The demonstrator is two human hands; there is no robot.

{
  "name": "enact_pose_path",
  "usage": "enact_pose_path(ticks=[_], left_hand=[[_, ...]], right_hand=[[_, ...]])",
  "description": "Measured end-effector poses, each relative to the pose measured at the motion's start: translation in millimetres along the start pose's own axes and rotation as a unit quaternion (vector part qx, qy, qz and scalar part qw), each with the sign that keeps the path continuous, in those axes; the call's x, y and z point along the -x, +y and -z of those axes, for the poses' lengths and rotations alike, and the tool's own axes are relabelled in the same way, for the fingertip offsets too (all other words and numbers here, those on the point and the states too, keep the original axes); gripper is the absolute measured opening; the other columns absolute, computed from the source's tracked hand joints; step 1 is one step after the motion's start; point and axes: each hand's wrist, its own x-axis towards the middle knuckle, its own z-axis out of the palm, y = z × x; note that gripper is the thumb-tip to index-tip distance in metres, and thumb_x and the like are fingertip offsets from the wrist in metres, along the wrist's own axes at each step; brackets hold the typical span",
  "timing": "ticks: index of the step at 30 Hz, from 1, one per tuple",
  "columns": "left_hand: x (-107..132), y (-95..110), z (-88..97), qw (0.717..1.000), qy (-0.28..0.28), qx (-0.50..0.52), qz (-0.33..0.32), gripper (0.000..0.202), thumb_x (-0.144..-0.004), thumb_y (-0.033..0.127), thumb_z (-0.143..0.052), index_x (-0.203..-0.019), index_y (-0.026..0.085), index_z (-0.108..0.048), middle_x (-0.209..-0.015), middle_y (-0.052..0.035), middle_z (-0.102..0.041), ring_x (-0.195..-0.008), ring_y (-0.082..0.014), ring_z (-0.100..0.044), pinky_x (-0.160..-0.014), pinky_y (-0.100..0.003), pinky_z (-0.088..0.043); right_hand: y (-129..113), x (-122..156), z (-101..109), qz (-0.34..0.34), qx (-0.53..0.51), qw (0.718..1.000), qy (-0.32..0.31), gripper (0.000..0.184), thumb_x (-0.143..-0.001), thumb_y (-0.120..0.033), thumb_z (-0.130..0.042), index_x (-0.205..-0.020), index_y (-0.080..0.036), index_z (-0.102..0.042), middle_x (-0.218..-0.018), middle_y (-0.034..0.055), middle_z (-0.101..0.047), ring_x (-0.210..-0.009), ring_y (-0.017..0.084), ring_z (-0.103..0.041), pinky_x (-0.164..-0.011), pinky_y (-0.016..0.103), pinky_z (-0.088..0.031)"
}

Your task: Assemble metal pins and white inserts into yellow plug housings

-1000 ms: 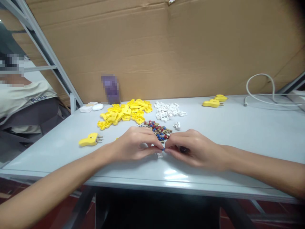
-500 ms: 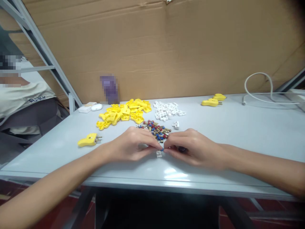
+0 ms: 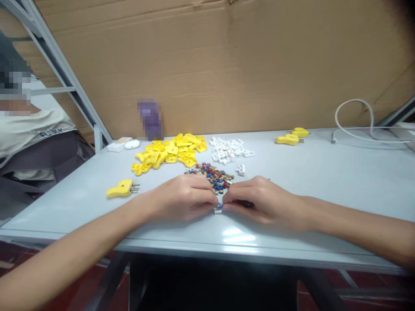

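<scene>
I have the left hand (image 3: 180, 198) and right hand (image 3: 267, 204) pinching a small white plug block (image 3: 218, 211) with a blue-capped pin (image 3: 219, 206) at lower centre, where a fingertip slip could flick it into the brass terminal pile (image 3: 210, 176) just above.

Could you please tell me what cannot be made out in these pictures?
Head view:
Small white piece: partly hidden by the left hand and right hand.
Dark item: mostly hidden by the right hand's fingers.
Purple object: blurred by pixelation.
Red, blue and brass parts: too small to identify singly.

"PLUKY"-like print on co-worker's shirt (image 3: 51, 133)
</scene>
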Motion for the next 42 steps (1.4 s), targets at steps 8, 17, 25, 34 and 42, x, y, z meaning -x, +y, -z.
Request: enact_pose_path(ticks=[8, 17, 25, 34, 42], left_hand=[[-1.7, 0.9, -2.5, 0.999, 0.006, -0.039, -0.016, 0.021, -0.094, 0.012, -0.05, -0.084, 0.013, -0.068, -0.081, -0.0064, -0.071, -0.072, -0.0142, -0.06, -0.066, -0.027, -0.051], [1.5, 0.3, -2.7, 0.997, -0.02, -0.064, -0.027, 0.021, -0.095, 0.011, -0.049, -0.085, 0.013, -0.067, -0.084, -0.0063, -0.073, -0.075, -0.0146, -0.066, -0.069, -0.026, -0.055], [1.8, 1.0, -2.1, 0.992, -0.04, -0.11, -0.04, 0.022, -0.095, 0.011, -0.046, -0.085, 0.013, -0.066, -0.082, -0.0059, -0.072, -0.072, -0.0148, -0.066, -0.067, -0.026, -0.055], [0.2, 3.9, 0.1, 0.989, -0.058, -0.128, -0.035, 0.026, -0.096, 0.009, -0.042, -0.083, 0.014, -0.064, -0.078, -0.0055, -0.071, -0.072, -0.0144, -0.065, -0.068, -0.026, -0.055], [1.7, 2.9, -1.9, 0.992, -0.049, -0.112, -0.034, 0.026, -0.095, 0.008, -0.042, -0.084, 0.014, -0.064, -0.081, -0.0054, -0.072, -0.075, -0.0137, -0.066, -0.069, -0.025, -0.056]], right_hand=[[0.3, 1.1, -0.2, -0.002, 0.007, 1.0, -0.004, 0.024, -0.098, -0.024, -0.048, -0.087, -0.015, -0.067, -0.071, 0.0023, -0.064, -0.058, 0.011, -0.052, -0.055, 0.023, -0.036], [-0.2, -0.4, -1.4, -0.013, 0.015, 1.0, -0.014, 0.025, -0.098, -0.024, -0.047, -0.085, -0.015, -0.066, -0.071, 0.0026, -0.064, -0.059, 0.011, -0.052, -0.056, 0.024, -0.036], [0.2, 0.1, -1.6, 0.008, 0.026, 1.0, -0.01, 0.026, -0.099, -0.024, -0.045, -0.085, -0.015, -0.065, -0.072, 0.003, -0.063, -0.058, 0.011, -0.051, -0.055, 0.024, -0.035], [-1.0, 0.8, -0.2, 0.006, 0.017, 1.0, -0.018, 0.028, -0.1, -0.025, -0.043, -0.084, -0.015, -0.064, -0.07, 0.0028, -0.061, -0.058, 0.011, -0.051, -0.055, 0.024, -0.035], [-1.6, 0.6, -0.2, 0.005, 0.033, 0.999, -0.017, 0.027, -0.099, -0.023, -0.043, -0.085, -0.015, -0.064, -0.07, 0.0025, -0.062, -0.057, 0.011, -0.051, -0.054, 0.024, -0.035]])
